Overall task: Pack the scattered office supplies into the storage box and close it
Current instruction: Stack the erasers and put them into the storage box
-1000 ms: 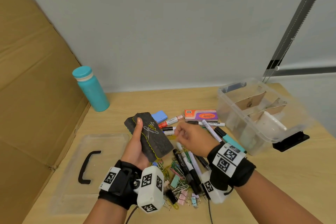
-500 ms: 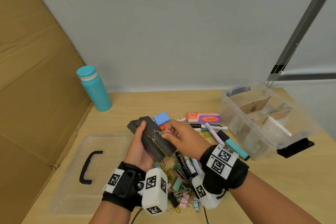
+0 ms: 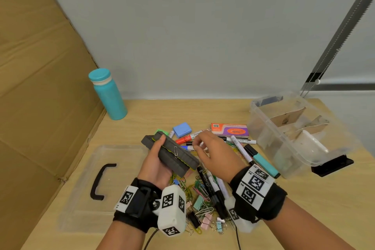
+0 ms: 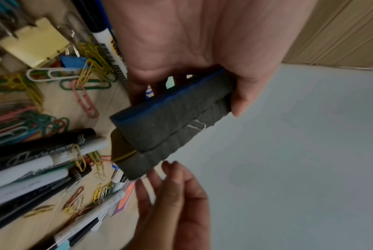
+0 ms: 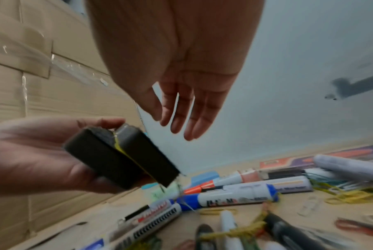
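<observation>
My left hand (image 3: 155, 163) grips a pair of dark felt board erasers (image 3: 174, 157) stacked together, tilted on edge above the desk. One silver paper clip (image 3: 176, 151) clings to the top face. In the left wrist view the erasers (image 4: 170, 125) lie under my thumb, with the clip (image 4: 197, 126) near their edge. My right hand (image 3: 211, 152) hovers just right of the erasers with loose, empty fingers; the right wrist view shows its fingers (image 5: 187, 115) straight above the erasers (image 5: 121, 160). The clear storage box (image 3: 261, 126) with cardboard dividers stands open at the right.
The box's clear lid (image 3: 81, 205) with a black handle (image 3: 99, 180) lies at the left. Markers (image 3: 211, 186), coloured paper clips (image 3: 199, 189) and binder clips (image 3: 206, 221) are scattered under my hands. A teal bottle (image 3: 108, 95) stands behind, and cardboard (image 3: 40, 87) walls the left side.
My right hand reached the clips on the eraser face, then drew back to the right with open fingers. The erasers have tilted further on edge, and one clip is left on them.
</observation>
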Demonstrator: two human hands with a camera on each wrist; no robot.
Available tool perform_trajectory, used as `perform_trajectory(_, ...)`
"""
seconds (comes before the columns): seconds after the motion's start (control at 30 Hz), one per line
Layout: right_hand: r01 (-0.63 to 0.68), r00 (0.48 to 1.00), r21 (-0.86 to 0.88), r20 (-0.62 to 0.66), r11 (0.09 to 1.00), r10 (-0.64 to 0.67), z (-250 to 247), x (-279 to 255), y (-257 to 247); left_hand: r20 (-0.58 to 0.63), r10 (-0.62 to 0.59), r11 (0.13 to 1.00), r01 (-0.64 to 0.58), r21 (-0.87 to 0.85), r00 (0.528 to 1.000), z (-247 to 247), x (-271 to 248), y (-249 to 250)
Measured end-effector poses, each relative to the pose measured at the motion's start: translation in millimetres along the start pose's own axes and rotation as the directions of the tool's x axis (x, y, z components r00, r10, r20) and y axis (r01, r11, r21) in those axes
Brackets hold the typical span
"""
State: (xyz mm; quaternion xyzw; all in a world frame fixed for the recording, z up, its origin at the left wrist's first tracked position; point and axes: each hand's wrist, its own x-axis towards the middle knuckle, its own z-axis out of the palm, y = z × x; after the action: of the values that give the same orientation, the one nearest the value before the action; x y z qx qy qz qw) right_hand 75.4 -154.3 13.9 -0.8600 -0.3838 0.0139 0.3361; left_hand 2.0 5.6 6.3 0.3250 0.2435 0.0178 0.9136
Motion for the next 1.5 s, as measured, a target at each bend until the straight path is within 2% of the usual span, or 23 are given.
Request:
perform_trajectory(0.07,-0.006,1.0,0.108,0.004,0.994,0.006,1.4,5.5,-9.6,0.057,-0.02,1.0,0.019,0.017,0.998,4.2,-2.9,-1.6)
perform_trajectory(0.13,-0.036,0.997,0.15,0.074,0.988,0.025,6.1,9.7,-13.9,0.096,-0.025,0.999,0.022,0.029,0.995,8.1,-5.9,-2.4)
perform_trajectory(0.4,-0.146,0.976,0.135,0.181,0.98,0.121,-2.4,13.2,-2.3,0.027,-0.023,0.999,0.022,0.032,0.999,2.2,-4.9,-2.7)
perform_trajectory(0.5,-0.152,0.977,0.069,0.159,0.986,0.14,-7.1,12.3,7.1,-0.001,0.003,1.0,-0.003,0.007,1.0,0.8,-0.8,-0.7)
perform_trajectory(0.6,-0.136,0.967,-0.119,0.198,0.983,0.158,-11.2,9.1,18.2,0.012,0.033,0.999,-0.033,0.007,0.999,3.5,1.1,3.0)
perform_trajectory(0.67,-0.049,0.984,-0.166,0.164,0.985,0.076,-14.6,5.9,12.3,0.023,0.056,0.998,-0.057,0.017,0.998,5.7,0.7,4.4)
perform_trajectory(0.73,0.076,0.997,-0.094,0.018,0.993,-0.075,-17.2,5.2,-5.9,0.034,0.062,0.998,-0.063,0.026,0.998,7.7,0.3,3.9)
perform_trajectory(0.8,0.143,0.988,-0.059,-0.047,0.988,-0.145,-16.5,8.3,-24.3,0.049,0.06,0.997,-0.062,0.035,0.997,10.0,0.6,1.0)
perform_trajectory(0.9,0.143,0.99,-0.119,0.022,0.983,-0.141,-9.8,12.8,-35.3,0.069,0.081,0.995,-0.085,0.052,0.994,16.8,0.5,-2.9)
perform_trajectory(1.0,0.113,0.994,-0.14,0.026,0.984,-0.111,-6.6,14.8,-36.2,0.079,0.107,0.992,-0.111,0.058,0.991,15.6,3.2,-4.0)
perform_trajectory(1.27,0.066,0.995,-0.016,0.079,0.998,-0.064,-13.6,11.2,-29.0,0.083,0.134,0.983,-0.143,0.115,0.987,7.5,3.9,-6.7)
perform_trajectory(1.37,0.162,0.985,-0.012,0.062,0.987,-0.161,-16.3,6.2,-28.6,0.033,0.176,0.973,-0.179,0.143,0.984,1.9,7.8,-1.9)
perform_trajectory(1.43,0.252,0.967,-0.096,0.07,0.963,-0.246,-15.9,3.8,-30.5,0.034,0.181,0.974,-0.184,0.135,0.983,-0.7,8.9,1.1)
perform_trajectory(1.5,0.286,0.958,-0.192,0.047,0.939,-0.282,-16.5,3.8,-31.8,0.053,0.161,0.978,-0.167,0.122,0.985,-1.3,7.7,3.0)
